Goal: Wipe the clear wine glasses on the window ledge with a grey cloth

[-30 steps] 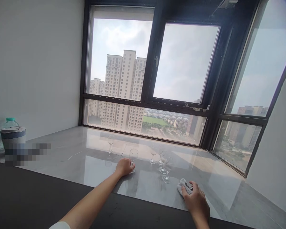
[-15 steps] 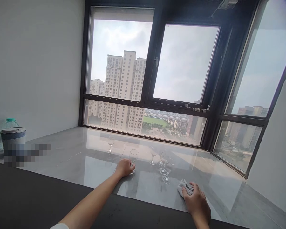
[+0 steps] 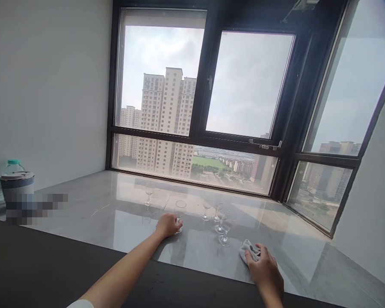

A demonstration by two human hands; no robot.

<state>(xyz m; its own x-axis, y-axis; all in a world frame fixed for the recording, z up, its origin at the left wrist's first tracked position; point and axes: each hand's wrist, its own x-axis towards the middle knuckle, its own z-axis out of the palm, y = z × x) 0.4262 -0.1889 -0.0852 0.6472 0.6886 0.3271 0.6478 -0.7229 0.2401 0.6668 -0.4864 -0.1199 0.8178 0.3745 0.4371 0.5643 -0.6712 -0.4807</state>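
My left hand is curled round the stem and foot of a clear wine glass that stands upright on the glossy grey stone sill. My right hand lies on a small grey cloth near the sill's front edge, fingers bent over it. Between the two hands stands a cluster of several clear stemmed glasses. Another lone glass stands farther back to the left.
A dark counter edge runs along the front. At the far left stand a grey lidded container and a green-capped bottle behind it. Black-framed windows close off the back and right.
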